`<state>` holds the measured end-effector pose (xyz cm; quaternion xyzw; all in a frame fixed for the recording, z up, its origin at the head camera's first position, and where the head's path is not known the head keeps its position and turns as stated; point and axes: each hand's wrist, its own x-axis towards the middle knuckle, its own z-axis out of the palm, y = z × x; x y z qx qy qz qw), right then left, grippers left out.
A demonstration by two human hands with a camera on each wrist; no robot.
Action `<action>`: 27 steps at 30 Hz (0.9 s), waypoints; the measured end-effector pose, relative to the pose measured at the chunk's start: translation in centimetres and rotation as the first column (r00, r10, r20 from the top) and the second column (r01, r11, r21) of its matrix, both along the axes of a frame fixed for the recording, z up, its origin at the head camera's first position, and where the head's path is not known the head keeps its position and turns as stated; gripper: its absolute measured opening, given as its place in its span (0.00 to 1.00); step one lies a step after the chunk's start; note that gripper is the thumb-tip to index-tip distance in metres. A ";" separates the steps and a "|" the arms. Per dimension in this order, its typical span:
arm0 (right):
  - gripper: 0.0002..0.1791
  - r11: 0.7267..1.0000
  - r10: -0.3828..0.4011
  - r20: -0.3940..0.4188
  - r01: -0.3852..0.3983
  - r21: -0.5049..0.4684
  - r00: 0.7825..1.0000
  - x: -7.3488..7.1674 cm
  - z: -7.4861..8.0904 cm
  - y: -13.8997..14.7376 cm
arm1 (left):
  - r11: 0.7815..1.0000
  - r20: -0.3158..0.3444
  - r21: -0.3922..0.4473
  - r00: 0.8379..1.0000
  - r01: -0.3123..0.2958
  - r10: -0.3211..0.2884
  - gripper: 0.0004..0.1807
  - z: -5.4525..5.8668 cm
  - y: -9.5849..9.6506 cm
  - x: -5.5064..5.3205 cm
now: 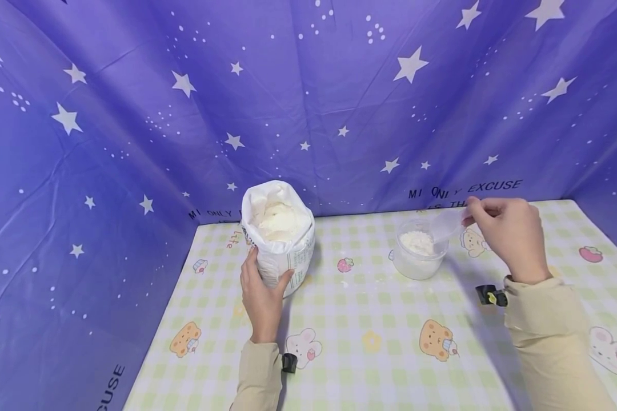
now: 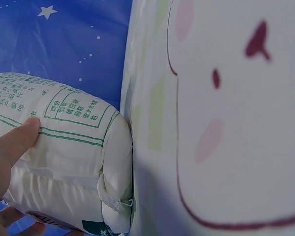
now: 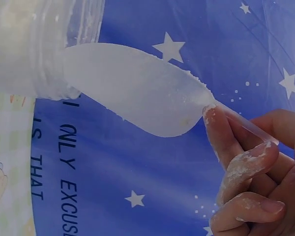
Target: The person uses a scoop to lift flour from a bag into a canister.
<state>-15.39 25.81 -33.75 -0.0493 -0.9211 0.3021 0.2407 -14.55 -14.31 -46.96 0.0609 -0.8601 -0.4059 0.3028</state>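
apparently portioning powder (image 1: 416, 242): right hand (image 1: 513, 237) firmly pinches scoop (image 1: 446, 224), tip at tub (image 1: 416, 269), right of centre; left hand (image 1: 264, 298) curls around bag (image 1: 295, 260), left of centre; next move likely needs steadiness.

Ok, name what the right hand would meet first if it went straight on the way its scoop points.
Probably the white powder inside the clear tub: the scoop in the right hand slants down toward it. Depth is unclear; the tip may be touching it now.

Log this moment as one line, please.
left hand: holds open bag; right hand: holds scoop at tub; bag: powder inside; tub: powder inside
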 end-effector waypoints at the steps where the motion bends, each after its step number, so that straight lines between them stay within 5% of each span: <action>1: 0.25 1.000 -0.001 -0.003 0.001 0.000 1.000 0.0 0.1 0.0 | 1.000 0.000 0.001 1.000 0.000 0.000 0.48 0.0 0.0 0.0; 27: 0.20 0.976 0.026 -0.210 -0.070 -0.206 0.977 -0.7 0.5 -2.5 | 1.000 -0.022 -0.007 1.000 -0.005 0.005 0.48 0.2 0.2 0.2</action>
